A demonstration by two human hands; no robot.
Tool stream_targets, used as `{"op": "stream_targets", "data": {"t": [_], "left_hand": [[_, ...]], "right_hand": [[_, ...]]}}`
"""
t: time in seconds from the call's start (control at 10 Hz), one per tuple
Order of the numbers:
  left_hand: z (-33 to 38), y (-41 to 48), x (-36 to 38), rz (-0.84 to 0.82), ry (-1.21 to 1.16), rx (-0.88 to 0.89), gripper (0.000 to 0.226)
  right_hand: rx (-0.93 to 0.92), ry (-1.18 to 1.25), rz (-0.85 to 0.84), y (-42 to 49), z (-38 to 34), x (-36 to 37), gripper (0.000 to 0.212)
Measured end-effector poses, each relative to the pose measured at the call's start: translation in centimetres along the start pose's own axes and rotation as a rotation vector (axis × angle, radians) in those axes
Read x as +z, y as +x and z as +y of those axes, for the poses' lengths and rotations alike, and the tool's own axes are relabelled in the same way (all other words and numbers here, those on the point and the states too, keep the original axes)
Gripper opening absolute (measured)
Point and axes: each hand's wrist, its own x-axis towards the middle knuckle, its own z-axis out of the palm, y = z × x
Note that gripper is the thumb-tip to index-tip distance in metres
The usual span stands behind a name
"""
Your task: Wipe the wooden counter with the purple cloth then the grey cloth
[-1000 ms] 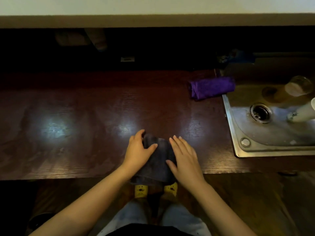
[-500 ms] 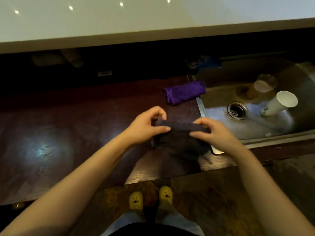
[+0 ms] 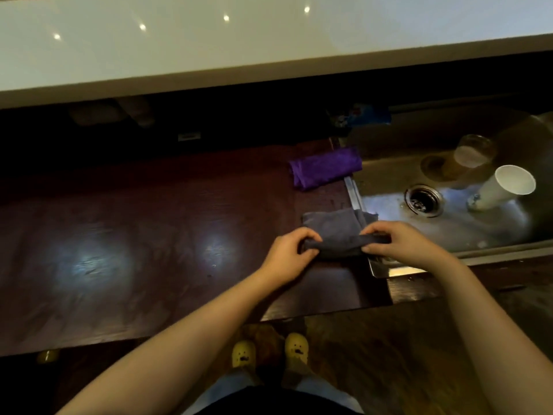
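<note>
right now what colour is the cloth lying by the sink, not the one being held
Purple. The folded cloth beside the sink shows clearly in the head view.

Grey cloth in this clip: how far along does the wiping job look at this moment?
The purple cloth lies folded and set aside on the wooden counter beside the sink, so that pass looks finished. In hand: the left hand and right hand each pinch an end of the grey cloth, seemingly folding it by the sink edge. Whether grey wiping remains cannot be told.
</note>
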Motion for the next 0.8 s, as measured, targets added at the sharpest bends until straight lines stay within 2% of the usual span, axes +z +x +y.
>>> {"op": "stream_targets", "data": {"t": [0.1,0.2,0.3,0.5,0.7,0.8], "left_hand": [[0.6,1.0,-0.1,0.087,0.055,-0.049,0.022],[0.9,2.9,-0.4,0.124,0.114,-0.092,0.023],[1.0,4.6,-0.2,0.131,0.17,-0.121,0.023],[1.1,6.0,0.3,0.112,0.259,-0.153,0.028],[1.4,6.3,-1.3,0.117,0.314,-0.175,0.032],[2.8,6.5,-3.8,-0.059,0.361,-0.25,0.028]], "right_hand": [[0.006,0.0,0.11,1.3,0.9,-0.1,0.015],[-0.013,-0.075,0.268,3.3,0.8,-0.1,0.025],[-0.002,-0.159,0.339,5.1,0.6,-0.1,0.029],[0.113,-0.17,0.34,5.8,1.7,0.2,0.022],[0.074,-0.299,0.386,5.8,0.9,0.1,0.038],[0.034,-0.319,0.31,6.6,-1.1,-1.2,0.036]]}}
